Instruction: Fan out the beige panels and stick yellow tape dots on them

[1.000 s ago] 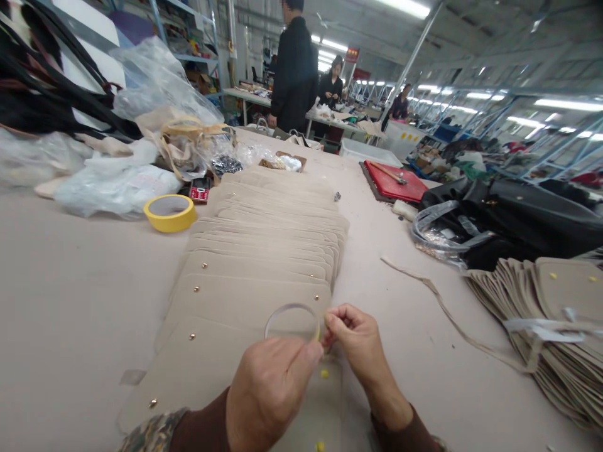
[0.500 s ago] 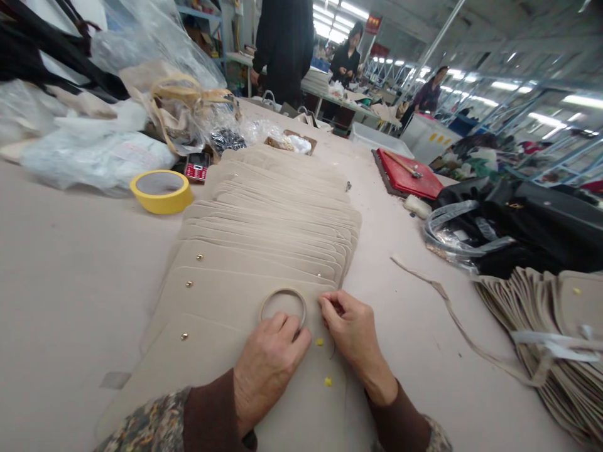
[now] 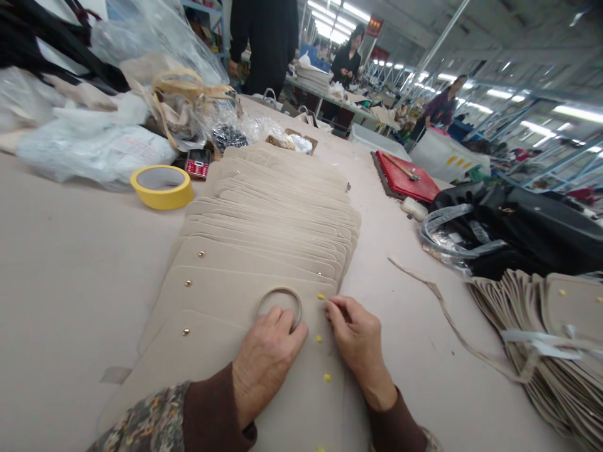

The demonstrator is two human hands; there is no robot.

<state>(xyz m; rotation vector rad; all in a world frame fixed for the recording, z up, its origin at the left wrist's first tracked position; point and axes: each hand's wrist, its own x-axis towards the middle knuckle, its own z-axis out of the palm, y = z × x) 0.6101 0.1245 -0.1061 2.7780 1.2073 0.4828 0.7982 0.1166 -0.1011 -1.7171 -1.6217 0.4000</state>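
My left hand (image 3: 271, 361) is closed on a narrow, nearly used-up tape roll (image 3: 284, 290), resting over the front beige panels. Beside it, my right hand (image 3: 355, 339) is held in a pinch at the panels' right edge; whether anything sits between the fingertips is hidden. Just left of those fingertips a small yellow tape piece (image 3: 321, 296) sticks to a beige panel (image 3: 235, 290). Two more yellow bits lie nearer to me along the same edge, another at the bottom of the view. Gold-coloured metal studs (image 3: 188, 283) show on the panels' left side.
A wide yellow tape roll (image 3: 161, 188) stands at left, near plastic-wrapped goods (image 3: 98, 150). On the right are a red slab (image 3: 407, 177) with a hammer (image 3: 400, 166) on it, a black bag (image 3: 532, 229), a loose strap (image 3: 443, 295) and a tied panel bundle (image 3: 541, 326). People stand beyond.
My right hand has drawn slightly right and down off the panel's edge, leaving a yellow tape piece showing where its fingertips were. My left hand has shifted slightly left with the tape roll.
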